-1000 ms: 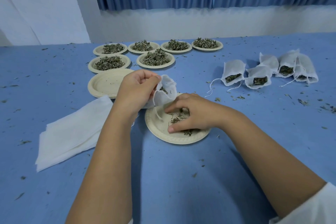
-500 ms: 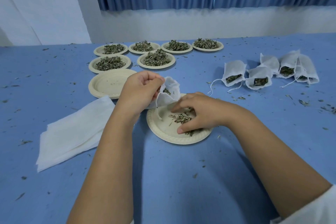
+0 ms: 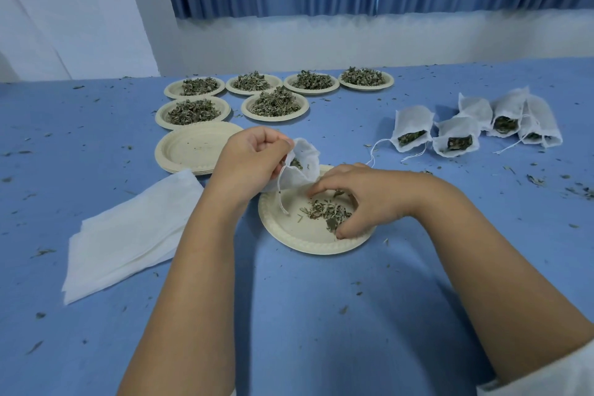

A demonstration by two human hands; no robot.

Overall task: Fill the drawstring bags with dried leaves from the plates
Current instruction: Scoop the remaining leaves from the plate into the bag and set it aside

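Note:
My left hand (image 3: 249, 161) pinches the rim of a white drawstring bag (image 3: 303, 164) and holds its mouth open over the far edge of a cream paper plate (image 3: 289, 231). Some leaves show inside the bag. My right hand (image 3: 360, 196) hovers over the plate with its fingers curled down around a small pile of dried leaves (image 3: 324, 212), fingertips touching the plate and leaves.
Several plates heaped with dried leaves (image 3: 274, 103) stand at the back. A stack of emptied plates (image 3: 193, 148) lies left of the bag. Several filled bags (image 3: 456, 137) lie at the right. Flat unused bags (image 3: 128, 235) are piled at the left. Leaf crumbs litter the blue table.
My right hand has raked the leaves together, its fingers lifting and curling around the pile. The left hand keeps the bag open in the same place.

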